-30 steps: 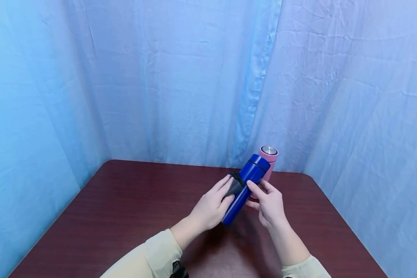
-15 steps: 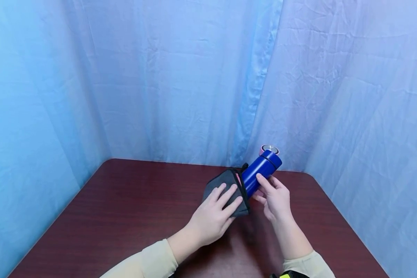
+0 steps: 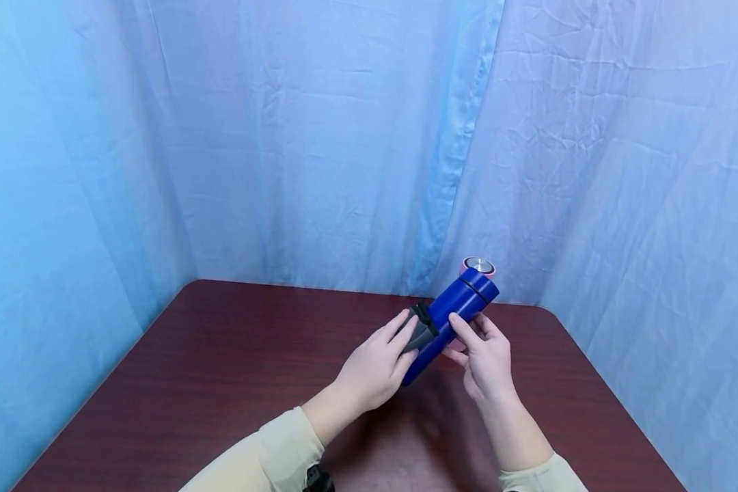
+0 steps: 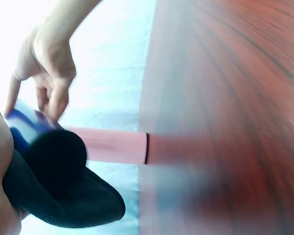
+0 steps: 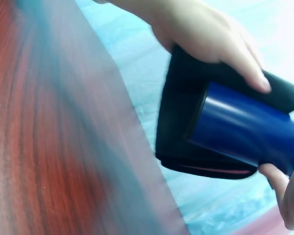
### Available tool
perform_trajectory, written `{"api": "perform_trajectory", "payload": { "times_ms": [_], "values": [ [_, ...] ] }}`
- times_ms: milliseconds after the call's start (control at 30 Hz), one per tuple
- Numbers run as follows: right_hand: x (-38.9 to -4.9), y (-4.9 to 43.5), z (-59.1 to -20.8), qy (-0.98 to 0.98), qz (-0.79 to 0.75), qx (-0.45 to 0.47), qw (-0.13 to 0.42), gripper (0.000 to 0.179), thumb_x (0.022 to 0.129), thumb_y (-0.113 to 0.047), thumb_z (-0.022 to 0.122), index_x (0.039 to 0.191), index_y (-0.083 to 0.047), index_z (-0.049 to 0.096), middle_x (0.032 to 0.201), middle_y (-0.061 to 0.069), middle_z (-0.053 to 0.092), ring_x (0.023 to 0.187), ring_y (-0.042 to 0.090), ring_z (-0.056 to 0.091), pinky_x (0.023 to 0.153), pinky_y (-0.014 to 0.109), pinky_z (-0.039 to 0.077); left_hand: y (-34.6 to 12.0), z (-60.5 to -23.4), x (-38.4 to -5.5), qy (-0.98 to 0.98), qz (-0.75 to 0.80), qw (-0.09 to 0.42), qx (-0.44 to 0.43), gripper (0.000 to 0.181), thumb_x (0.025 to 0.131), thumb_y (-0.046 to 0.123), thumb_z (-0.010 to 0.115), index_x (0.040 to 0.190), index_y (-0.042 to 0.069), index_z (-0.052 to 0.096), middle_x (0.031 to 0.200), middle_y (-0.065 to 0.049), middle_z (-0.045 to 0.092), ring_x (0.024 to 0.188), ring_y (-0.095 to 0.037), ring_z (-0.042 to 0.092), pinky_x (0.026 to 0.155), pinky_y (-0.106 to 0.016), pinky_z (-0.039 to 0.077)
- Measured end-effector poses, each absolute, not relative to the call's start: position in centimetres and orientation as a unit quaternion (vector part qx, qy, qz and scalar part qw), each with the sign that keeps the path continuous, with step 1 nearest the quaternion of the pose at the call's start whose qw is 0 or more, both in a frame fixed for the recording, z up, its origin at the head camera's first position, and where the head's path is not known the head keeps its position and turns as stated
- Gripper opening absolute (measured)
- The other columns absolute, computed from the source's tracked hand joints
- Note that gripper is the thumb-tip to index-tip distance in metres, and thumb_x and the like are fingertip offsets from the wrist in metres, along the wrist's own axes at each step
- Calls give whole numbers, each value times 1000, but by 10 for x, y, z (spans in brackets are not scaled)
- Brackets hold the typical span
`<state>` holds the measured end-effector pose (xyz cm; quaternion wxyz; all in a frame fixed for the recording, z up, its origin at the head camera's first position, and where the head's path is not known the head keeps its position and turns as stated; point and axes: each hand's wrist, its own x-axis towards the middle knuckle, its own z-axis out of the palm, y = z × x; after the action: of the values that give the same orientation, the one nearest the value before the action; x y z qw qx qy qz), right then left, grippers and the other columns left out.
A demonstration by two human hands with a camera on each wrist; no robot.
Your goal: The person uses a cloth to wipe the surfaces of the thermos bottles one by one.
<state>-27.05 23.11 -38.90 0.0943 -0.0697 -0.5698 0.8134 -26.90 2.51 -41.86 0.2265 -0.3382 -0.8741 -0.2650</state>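
A blue cylindrical thermos bottle (image 3: 464, 297) tilts up to the right above the table. Its body is pinched near the middle by my right hand (image 3: 490, 359), thumb on the near side. My left hand (image 3: 369, 370) holds a dark grey fabric pouch (image 3: 419, 335) against the lower part of the bottle. In the right wrist view the pouch (image 5: 176, 112) bends around the side of the blue bottle (image 5: 250, 125), and a pinkish strip shows along its edge. Viewed from the left wrist, the pouch (image 4: 71, 208) overlaps the bottle's base.
Behind the blue bottle stands a pink bottle (image 4: 115, 146), upright, with a silver-topped lid (image 3: 480, 265). The dark red wooden table (image 3: 240, 355) has rounded far corners. Pale blue curtains (image 3: 320, 150) hang close behind the table and along both sides.
Half a second ago the pouch lay spread over the bottle's lower part; now it is bunched under my left fingers and the base shows. The bottle sits slightly farther right than one second ago.
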Motion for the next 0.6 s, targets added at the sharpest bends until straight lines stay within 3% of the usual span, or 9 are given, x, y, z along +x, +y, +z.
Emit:
{"api": "perform_trajectory", "payload": {
  "times_ms": [133,300,433,600],
  "values": [
    [-269,240,-385,-566,815,-61,108,70,93,-28,77,150,-6,44,133,14,52,111,24,66,80,43,60,16,-426,-262,-867,-261,220,-362,55,106,31,54,156,12,43,161,-9,36,139,-26,47,105,-39,47],
    [-269,247,-383,-577,806,-47,127,65,94,-27,75,150,-6,48,131,13,53,109,24,66,78,41,60,11,-434,-253,-824,-252,281,-424,52,102,24,60,152,8,49,160,-15,37,143,-33,41,111,-39,40],
    [-269,243,-388,-596,793,-10,129,56,97,-19,72,146,-4,52,121,11,61,103,22,68,74,40,61,16,-428,-252,-788,-259,326,-454,50,105,23,53,151,2,48,160,-20,35,145,-39,37,116,-43,33],
    [-265,232,-398,-626,769,82,95,47,98,-6,68,142,2,54,112,13,69,91,23,72,73,43,61,25,-414,-257,-780,-355,301,-418,52,107,21,49,154,1,42,164,-15,30,148,-34,32,117,-43,31]
  ]
}}
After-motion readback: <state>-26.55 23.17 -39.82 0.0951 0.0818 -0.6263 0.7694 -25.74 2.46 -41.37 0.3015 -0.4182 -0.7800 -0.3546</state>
